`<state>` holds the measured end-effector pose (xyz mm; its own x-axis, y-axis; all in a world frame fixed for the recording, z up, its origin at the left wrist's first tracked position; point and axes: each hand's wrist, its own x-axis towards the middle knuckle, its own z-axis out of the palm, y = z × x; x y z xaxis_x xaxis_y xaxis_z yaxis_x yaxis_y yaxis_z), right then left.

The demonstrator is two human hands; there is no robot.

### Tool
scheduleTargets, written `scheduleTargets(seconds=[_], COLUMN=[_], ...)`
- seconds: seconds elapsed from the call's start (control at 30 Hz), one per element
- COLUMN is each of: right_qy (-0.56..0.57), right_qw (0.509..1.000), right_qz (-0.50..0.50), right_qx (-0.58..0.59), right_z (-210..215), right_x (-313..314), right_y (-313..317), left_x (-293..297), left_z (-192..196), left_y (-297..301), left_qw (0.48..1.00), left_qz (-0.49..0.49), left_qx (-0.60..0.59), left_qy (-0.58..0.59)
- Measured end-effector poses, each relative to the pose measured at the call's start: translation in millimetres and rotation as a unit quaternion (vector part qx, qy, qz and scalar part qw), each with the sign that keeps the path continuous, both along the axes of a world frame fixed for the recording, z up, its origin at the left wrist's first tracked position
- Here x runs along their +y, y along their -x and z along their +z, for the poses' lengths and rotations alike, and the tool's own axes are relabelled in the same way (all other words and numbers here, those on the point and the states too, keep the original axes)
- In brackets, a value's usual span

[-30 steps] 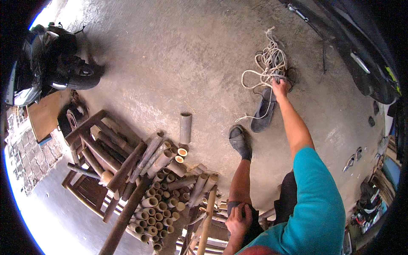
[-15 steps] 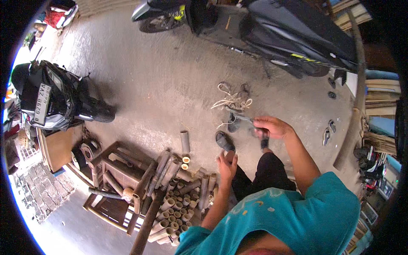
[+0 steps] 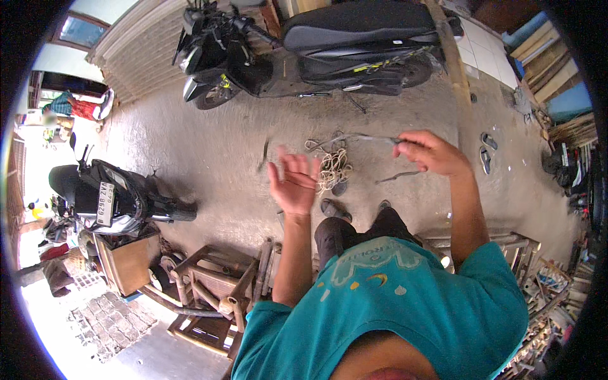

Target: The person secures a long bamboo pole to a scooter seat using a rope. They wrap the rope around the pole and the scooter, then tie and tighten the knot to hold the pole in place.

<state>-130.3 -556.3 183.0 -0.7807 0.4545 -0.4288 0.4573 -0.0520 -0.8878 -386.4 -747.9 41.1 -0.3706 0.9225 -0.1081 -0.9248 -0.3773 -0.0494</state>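
Observation:
My right hand (image 3: 437, 153) is closed on one end of a thin grey strap (image 3: 367, 137), which stretches left above the floor. A darker length (image 3: 399, 177) shows just below that hand; whether it belongs to the same strap I cannot tell. My left hand (image 3: 294, 182) is raised with fingers spread, slightly blurred, and holds nothing. Between the hands, farther down on the concrete, lies a tangled heap of pale cord (image 3: 335, 170). A short dark strip (image 3: 265, 154) shows beyond my left fingers. My shoe (image 3: 335, 210) stands just nearer than the cord.
A dark scooter (image 3: 354, 57) stands across the far side, and another motorbike (image 3: 120, 196) is at left. A bamboo chair frame (image 3: 218, 272) is at front left. Sandals (image 3: 486, 152) lie on the right. A person (image 3: 79, 107) is at the far left.
My left hand has come up from beside my leg and opened out. My right hand has risen, still gripping the strap. The view has tilted toward the far scooter.

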Motion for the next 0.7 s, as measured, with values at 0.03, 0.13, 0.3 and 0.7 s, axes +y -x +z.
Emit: scheduleTargets(seconds=[0.03,0.13,0.3,0.7], right_qy=[0.027,0.095,-0.016,-0.058], right_qw=[0.998,0.989,0.993,0.925], right_qz=[-0.042,-0.036,0.044,-0.363], right_qx=[0.036,0.106,0.11,0.1], right_z=[4.0,42.1,80.2,77.3], right_x=[3.7,13.9,0.8,-33.0], right_y=[-33.7,-121.0,-188.9,-621.2], left_x=[-1.8,10.5,81.8,171.6], left_z=[-2.9,58.1,163.7,224.5], left_y=[7.5,-17.2,-200.2,-79.3], left_qw=[0.998,0.974,0.678,0.64], left_qz=[0.035,0.053,0.054,0.126], left_qx=[0.043,0.22,0.733,0.703], left_qy=[-0.005,0.011,0.006,0.283])
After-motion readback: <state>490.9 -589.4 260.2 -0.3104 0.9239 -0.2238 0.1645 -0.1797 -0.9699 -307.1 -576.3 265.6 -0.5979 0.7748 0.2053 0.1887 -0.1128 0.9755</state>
